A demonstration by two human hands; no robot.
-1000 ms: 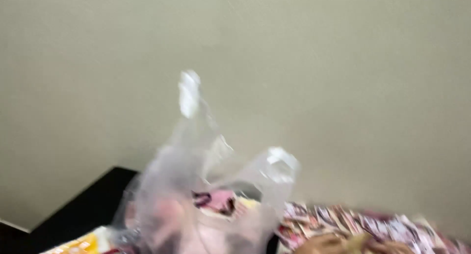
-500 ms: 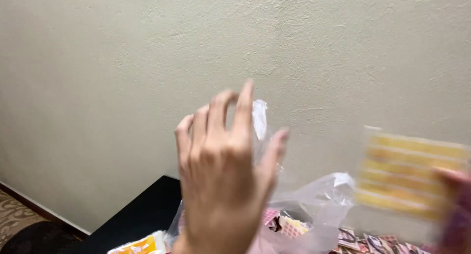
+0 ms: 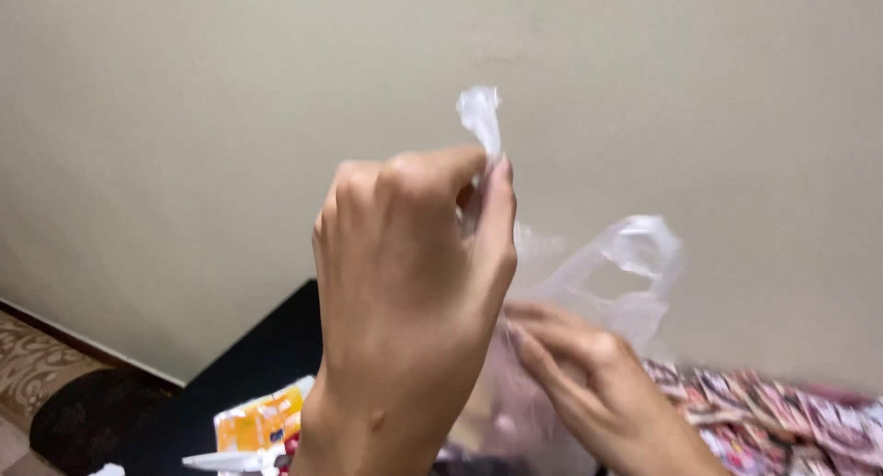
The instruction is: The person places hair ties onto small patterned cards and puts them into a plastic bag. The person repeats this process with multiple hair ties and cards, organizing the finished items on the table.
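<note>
My left hand (image 3: 405,292) is raised in front of the wall, its fingers pinched on one handle of a clear plastic bag (image 3: 598,283); the handle's tip sticks up above my fingers. The bag hangs down behind that hand, its second handle loop open to the right. Lower down, my right hand (image 3: 589,375) presses against the side of the bag, fingers pointing left, and seems to reach into or hold the bag's body. What the bag contains is blurred; something pinkish shows through.
A plain beige wall (image 3: 184,117) fills the background. Below lie a black surface (image 3: 258,356), an orange and white packet (image 3: 258,421), and a pink patterned cloth (image 3: 791,421) at the right. A patterned floor (image 3: 37,366) shows at lower left.
My left hand was spread open before the bag; now it is closed on the bag's handle. The yellow packet held at the right is gone, and my right hand is at the bag.
</note>
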